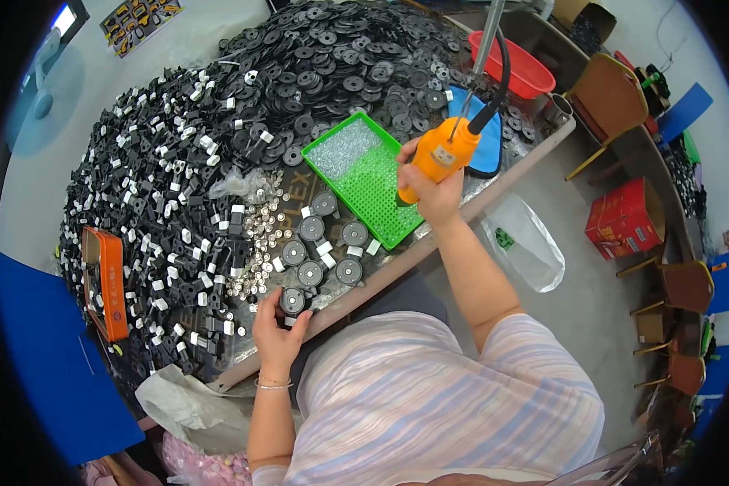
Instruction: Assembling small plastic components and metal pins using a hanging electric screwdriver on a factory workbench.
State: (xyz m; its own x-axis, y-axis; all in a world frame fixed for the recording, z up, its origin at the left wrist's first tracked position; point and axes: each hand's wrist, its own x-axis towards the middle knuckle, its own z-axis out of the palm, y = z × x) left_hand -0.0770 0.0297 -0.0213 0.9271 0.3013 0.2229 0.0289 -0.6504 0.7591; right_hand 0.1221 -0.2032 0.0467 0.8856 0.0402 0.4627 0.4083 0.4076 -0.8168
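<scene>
My right hand (434, 190) is wrapped round an orange electric screwdriver (455, 144), whose black cable runs up from it. The driver's tip points down over the green perforated tray (316, 166), which has small silvery screws (344, 152) in its far part. On the table's near edge my left hand (278, 336) grips a round black wheel part (292, 301) between thumb and fingers. Several similar wheel parts with white tabs, such as the one by the tray (354, 234), lie just beyond it. Small round metal pieces (259, 235) are scattered to their left.
A large heap of black parts with white ends (158, 202) covers the table's left side; black discs (332, 57) pile up at the back. An orange box (105, 283) sits left. At the right are a blue mat (486, 138), a red basin (522, 73) and a metal pole (487, 40).
</scene>
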